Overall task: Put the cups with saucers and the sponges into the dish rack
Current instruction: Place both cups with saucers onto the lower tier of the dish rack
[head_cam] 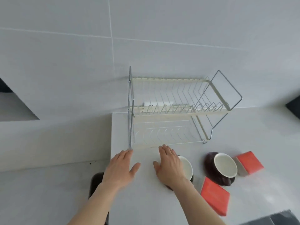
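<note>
Right hand [168,166] hovers flat and open, empty, over the near cup [186,168] on its dark saucer [168,187]; left hand [120,169] is open too, farther off. Two cups on saucers and two red sponges [215,195] lie on the counter [146,200], right of the hands, before the empty two-tier rack [178,109].

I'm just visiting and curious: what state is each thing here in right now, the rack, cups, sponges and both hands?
Dish rack: upright on the counter, both tiers bare.
Near cup: upright on its dark saucer, partly hidden by the right hand.
Far cup: upright on a dark saucer, looks empty.
Near sponge: lying on the counter.
Far sponge: lying on the counter.
Left hand: open, holding nothing.
Right hand: open, holding nothing.
</note>
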Demonstrator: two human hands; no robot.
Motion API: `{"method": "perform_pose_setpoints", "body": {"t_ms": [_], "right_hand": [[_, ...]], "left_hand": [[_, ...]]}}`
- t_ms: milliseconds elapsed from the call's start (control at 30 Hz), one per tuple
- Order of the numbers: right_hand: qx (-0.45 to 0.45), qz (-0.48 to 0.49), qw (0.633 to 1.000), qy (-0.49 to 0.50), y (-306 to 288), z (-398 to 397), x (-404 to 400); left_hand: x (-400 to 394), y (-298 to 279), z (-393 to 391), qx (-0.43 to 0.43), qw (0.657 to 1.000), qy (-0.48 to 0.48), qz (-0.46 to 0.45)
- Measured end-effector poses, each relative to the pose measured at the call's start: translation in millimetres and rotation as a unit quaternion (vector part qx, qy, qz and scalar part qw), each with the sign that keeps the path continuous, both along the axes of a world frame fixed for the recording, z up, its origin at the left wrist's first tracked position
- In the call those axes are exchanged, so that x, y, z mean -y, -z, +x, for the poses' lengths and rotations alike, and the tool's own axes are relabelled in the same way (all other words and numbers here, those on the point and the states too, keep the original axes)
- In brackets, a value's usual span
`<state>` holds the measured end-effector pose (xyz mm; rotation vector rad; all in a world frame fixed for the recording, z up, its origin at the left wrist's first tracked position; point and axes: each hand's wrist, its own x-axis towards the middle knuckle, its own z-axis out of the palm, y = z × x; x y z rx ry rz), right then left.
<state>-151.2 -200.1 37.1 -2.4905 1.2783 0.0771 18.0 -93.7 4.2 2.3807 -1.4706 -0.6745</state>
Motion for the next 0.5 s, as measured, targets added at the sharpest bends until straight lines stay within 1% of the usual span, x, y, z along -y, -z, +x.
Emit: {"method": "perform_pose_setpoints", "body": {"t_ms": [100,233,300,433,500], "right_hand": [[0.017,0.026,0.999,0.045,2,-46,24],[0.041,0.101,0.988,0.108,13,-95,51],[0.05,0.135,0.982,0.119,21,-111,61],[0.046,0.227,0.96,0.158,35,-128,73],[0.052,0.243,0.955,0.159,40,-132,78]], "left_hand": [[23,0,-45,-0.029,0.999,-0.016,0.003],[48,3,-90,-0.062,0.997,-0.042,0.009],[58,2,-106,-0.097,0.993,-0.073,0.012],[70,7,-123,-0.168,0.975,-0.143,0.027],[72,10,-128,-0.195,0.965,-0.172,0.04]]}}
